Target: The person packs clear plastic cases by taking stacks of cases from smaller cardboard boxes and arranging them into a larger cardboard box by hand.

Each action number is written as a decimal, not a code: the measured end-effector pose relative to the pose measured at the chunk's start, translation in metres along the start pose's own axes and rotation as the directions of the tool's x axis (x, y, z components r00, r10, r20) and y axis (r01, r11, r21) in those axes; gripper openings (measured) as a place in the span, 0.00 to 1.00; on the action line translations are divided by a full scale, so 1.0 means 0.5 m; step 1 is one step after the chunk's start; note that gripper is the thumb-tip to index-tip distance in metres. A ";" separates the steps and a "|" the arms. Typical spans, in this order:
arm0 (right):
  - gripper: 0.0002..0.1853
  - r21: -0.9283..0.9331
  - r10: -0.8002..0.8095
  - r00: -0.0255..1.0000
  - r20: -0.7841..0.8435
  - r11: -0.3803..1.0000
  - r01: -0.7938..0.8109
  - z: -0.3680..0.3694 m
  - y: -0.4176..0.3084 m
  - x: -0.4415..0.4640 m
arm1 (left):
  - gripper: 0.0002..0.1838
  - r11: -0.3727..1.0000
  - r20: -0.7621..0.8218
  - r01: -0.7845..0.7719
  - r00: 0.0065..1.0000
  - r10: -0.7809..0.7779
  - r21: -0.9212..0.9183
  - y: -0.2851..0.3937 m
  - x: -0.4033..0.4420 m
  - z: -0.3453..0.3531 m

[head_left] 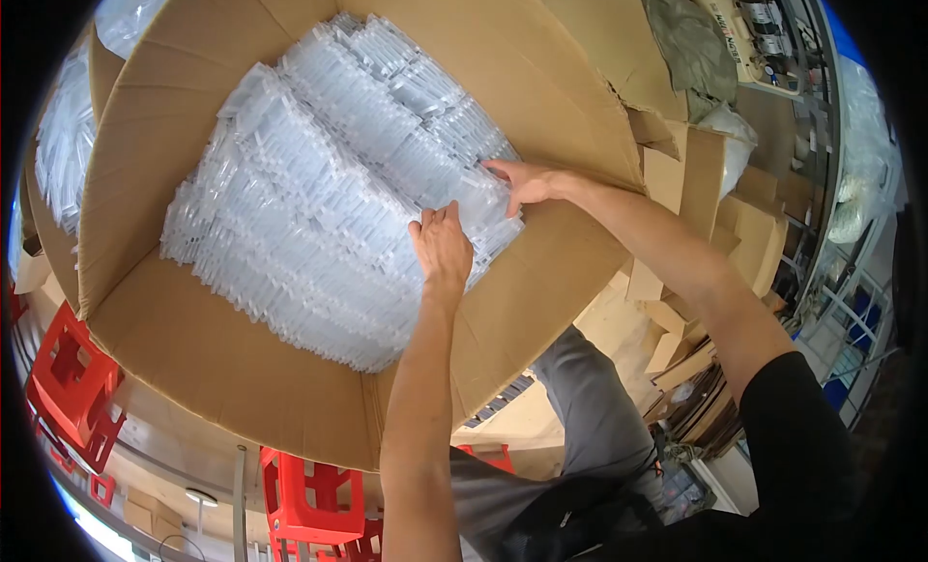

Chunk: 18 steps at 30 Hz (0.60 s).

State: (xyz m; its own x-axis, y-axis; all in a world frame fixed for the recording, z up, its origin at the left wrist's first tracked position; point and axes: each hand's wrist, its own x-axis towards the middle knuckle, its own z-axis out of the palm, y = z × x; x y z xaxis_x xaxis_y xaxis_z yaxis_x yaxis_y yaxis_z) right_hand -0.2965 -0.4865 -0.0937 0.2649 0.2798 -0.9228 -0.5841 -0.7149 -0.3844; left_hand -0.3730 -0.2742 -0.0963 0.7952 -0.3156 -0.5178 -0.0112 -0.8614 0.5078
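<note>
A large cardboard box (232, 388) stands open in front of me, tilted in my view. Dense rows of thin, clear plastic pieces (300, 204) are packed inside it; I cannot make out their exact kind. My left hand (445, 245) rests on the near rows with its fingers curled in, and whatever lies under the fingertips is hidden. Farther right, my right hand (528, 183) reaches over the box's side to the end of a row. Its thumb and forefinger are spread apart against the plastic pieces, while the other fingers are partly hidden.
Another box with similar clear pieces (66, 142) stands at the far left. Red plastic stools (311, 499) are below the box. Opened cardboard cartons (744, 238) and a metal shelf (822, 127) line the right side. My legs (590, 407) are close beneath the box.
</note>
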 end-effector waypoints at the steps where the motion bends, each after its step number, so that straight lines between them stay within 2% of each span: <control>1: 0.61 0.001 0.004 1.000 0.000 1.000 -0.004 0.001 0.013 0.007 | 0.24 1.000 0.003 -0.001 1.000 0.001 -0.003 0.001 0.003 -0.003; 3: 0.60 0.032 -0.105 0.994 -0.031 0.994 0.106 0.011 0.041 0.030 | 0.25 1.000 -0.022 0.007 1.000 -0.007 -0.006 0.003 0.011 -0.011; 4: 0.60 0.032 -0.105 0.994 -0.030 0.994 0.106 0.018 0.054 0.040 | 0.25 1.000 -0.021 0.007 1.000 -0.007 -0.006 0.004 0.015 -0.014; 6: 0.61 -0.296 -0.016 0.987 -0.162 0.955 -0.033 0.032 0.061 0.050 | 0.26 0.999 0.041 -0.042 0.998 0.041 0.022 0.005 0.019 -0.022; 7: 0.61 -0.291 -0.015 0.987 -0.162 0.956 -0.033 0.035 0.057 0.048 | 0.26 0.999 0.044 -0.044 0.998 0.043 0.024 0.006 0.019 -0.026; 9: 0.61 -0.231 0.135 0.979 -0.152 0.958 -0.168 0.034 0.050 0.038 | 0.29 0.999 0.071 -0.044 0.997 0.043 0.018 0.013 0.020 -0.026; 10: 0.61 -0.230 0.142 0.978 -0.155 0.957 -0.176 0.033 0.047 0.033 | 0.29 0.999 0.074 -0.048 0.996 0.047 0.012 0.014 0.021 -0.021; 12: 0.60 0.199 0.193 0.981 0.016 0.961 -0.193 0.033 0.041 0.025 | 0.33 0.997 0.030 -0.068 0.997 0.067 0.024 0.011 0.019 -0.018; 13: 0.60 0.199 0.198 0.980 0.019 0.960 -0.198 0.034 0.041 0.017 | 0.33 0.998 0.034 -0.068 0.997 0.067 0.020 0.012 0.021 -0.019; 15: 0.58 -0.074 -0.090 0.995 -0.031 0.993 0.087 0.036 0.049 0.006 | 0.35 0.999 0.099 -0.046 0.994 0.047 -0.011 0.008 0.027 -0.019; 16: 0.58 -0.073 -0.089 0.996 -0.031 0.994 0.086 0.034 0.053 0.005 | 0.35 0.999 0.101 -0.046 0.994 0.047 -0.011 0.001 0.029 -0.015; 18: 0.56 -0.282 -0.123 0.981 -0.153 0.956 0.076 0.024 0.064 0.009 | 0.35 0.999 0.076 -0.031 0.997 0.032 -0.010 -0.011 0.034 -0.021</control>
State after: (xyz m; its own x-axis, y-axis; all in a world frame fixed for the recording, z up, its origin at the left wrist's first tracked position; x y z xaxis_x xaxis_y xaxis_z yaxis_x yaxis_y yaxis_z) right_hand -0.3230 -0.5004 -0.1105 0.4486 0.2641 -0.8538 -0.3222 -0.8433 -0.4301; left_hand -0.3532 -0.2709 -0.1006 0.7463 -0.3719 -0.5521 -0.0301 -0.8474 0.5301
